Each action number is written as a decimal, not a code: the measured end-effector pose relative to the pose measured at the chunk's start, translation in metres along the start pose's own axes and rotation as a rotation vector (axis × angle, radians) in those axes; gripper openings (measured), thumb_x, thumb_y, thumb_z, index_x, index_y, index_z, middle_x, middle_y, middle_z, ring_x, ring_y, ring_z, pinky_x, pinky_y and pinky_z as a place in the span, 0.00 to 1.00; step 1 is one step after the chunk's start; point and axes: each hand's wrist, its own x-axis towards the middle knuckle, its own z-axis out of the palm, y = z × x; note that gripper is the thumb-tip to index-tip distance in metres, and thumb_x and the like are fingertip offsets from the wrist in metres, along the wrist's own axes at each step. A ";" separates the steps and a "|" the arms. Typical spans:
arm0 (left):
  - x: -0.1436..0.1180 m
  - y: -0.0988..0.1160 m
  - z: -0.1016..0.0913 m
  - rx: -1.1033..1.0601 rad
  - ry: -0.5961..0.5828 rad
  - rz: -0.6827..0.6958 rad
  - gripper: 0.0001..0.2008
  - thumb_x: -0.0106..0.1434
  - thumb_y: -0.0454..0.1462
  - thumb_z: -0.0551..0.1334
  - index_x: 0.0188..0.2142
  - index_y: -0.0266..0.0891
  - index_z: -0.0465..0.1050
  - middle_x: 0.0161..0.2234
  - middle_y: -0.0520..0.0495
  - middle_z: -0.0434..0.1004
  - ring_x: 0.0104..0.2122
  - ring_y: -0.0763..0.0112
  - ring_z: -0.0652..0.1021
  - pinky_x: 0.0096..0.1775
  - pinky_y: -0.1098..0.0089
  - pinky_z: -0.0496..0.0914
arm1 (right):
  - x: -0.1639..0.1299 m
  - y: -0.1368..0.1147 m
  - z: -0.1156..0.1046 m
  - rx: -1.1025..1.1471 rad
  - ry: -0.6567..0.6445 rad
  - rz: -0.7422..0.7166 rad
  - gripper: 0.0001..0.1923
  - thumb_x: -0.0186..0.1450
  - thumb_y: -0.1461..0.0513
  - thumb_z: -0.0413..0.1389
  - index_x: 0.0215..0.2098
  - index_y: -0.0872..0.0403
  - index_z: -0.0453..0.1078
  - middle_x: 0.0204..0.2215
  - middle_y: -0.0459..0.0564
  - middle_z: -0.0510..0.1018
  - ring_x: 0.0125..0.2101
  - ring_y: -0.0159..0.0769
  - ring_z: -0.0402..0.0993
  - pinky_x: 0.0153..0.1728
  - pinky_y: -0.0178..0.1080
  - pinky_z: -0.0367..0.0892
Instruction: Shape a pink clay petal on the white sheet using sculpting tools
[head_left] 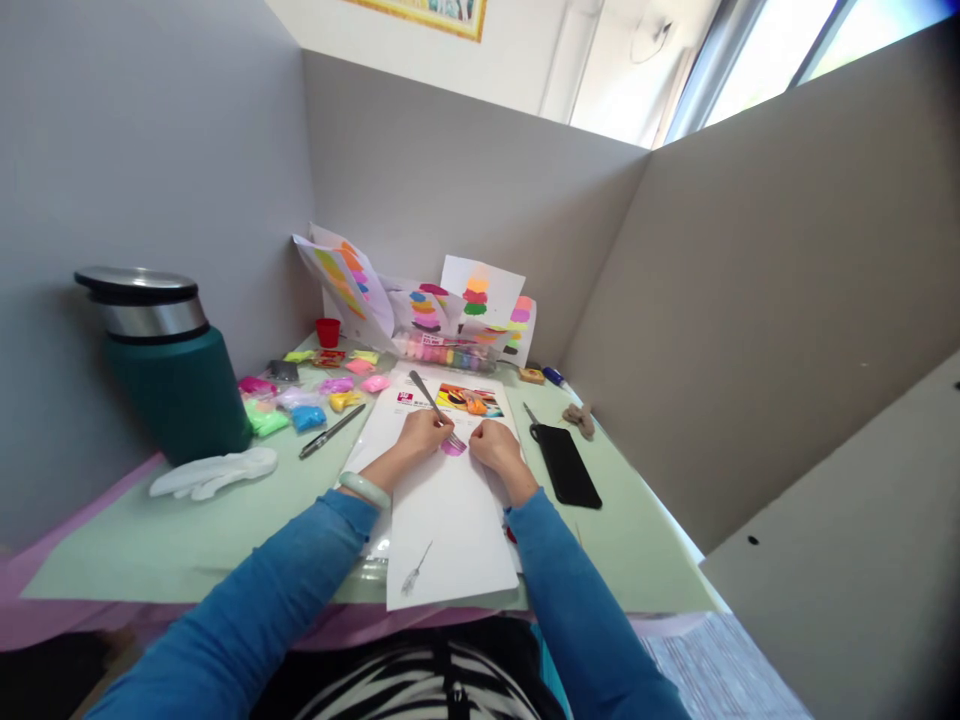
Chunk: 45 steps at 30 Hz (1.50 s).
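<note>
The left hand (424,434) is gripping a fork (424,390) near its neck, its handle slanting toward the far left and its tines pointing toward the near right, at a pink patch (453,450) on a white sheet (450,520); the right hand (495,444) is curling its fingers just to the right of the tines — whether it is holding anything, I cannot tell; the two hands are resting close together but apart; the sheet is lying mid-table, bearing a small grey drawing (412,574) at its near end; beyond the hands, a colourful picture (471,400) is showing on a page; on the left, a pen (332,432), a white glove (216,474) and a green bottle (178,390) are sitting, with a blue packet (307,418) and a red cup (328,333) lying farther off; on the right, a flat black thing (568,465) is lying near a brown lump (579,419) — and painted papers (480,300) are standing at the far side, before a grey partition (450,170).
</note>
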 end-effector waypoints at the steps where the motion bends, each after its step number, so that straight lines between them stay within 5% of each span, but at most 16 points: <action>1: 0.000 0.000 0.000 0.020 0.007 -0.003 0.11 0.56 0.36 0.60 0.36 0.37 0.80 0.28 0.47 0.81 0.33 0.65 0.79 0.36 0.73 0.69 | 0.000 0.000 0.000 -0.005 -0.009 0.001 0.11 0.56 0.63 0.53 0.35 0.51 0.74 0.37 0.51 0.79 0.38 0.39 0.74 0.31 0.33 0.61; 17: 0.002 -0.011 -0.005 0.081 0.070 -0.037 0.11 0.55 0.35 0.59 0.35 0.37 0.80 0.32 0.44 0.82 0.36 0.61 0.79 0.39 0.70 0.68 | 0.001 -0.003 -0.004 -0.020 -0.033 0.039 0.10 0.54 0.63 0.54 0.33 0.51 0.75 0.36 0.51 0.80 0.37 0.41 0.75 0.30 0.34 0.62; 28: -0.004 -0.003 -0.004 -0.028 0.022 -0.037 0.13 0.57 0.39 0.58 0.35 0.36 0.80 0.16 0.49 0.74 0.23 0.69 0.76 0.28 0.74 0.66 | 0.003 -0.001 -0.002 -0.046 -0.029 0.041 0.11 0.55 0.61 0.54 0.35 0.51 0.75 0.37 0.52 0.80 0.38 0.41 0.75 0.30 0.34 0.62; 45: -0.002 -0.004 -0.003 0.013 0.027 -0.108 0.12 0.54 0.35 0.59 0.34 0.37 0.80 0.20 0.48 0.77 0.18 0.73 0.74 0.25 0.76 0.65 | 0.002 -0.004 -0.006 -0.064 -0.069 0.074 0.10 0.54 0.62 0.54 0.34 0.50 0.74 0.36 0.49 0.80 0.37 0.39 0.75 0.28 0.34 0.60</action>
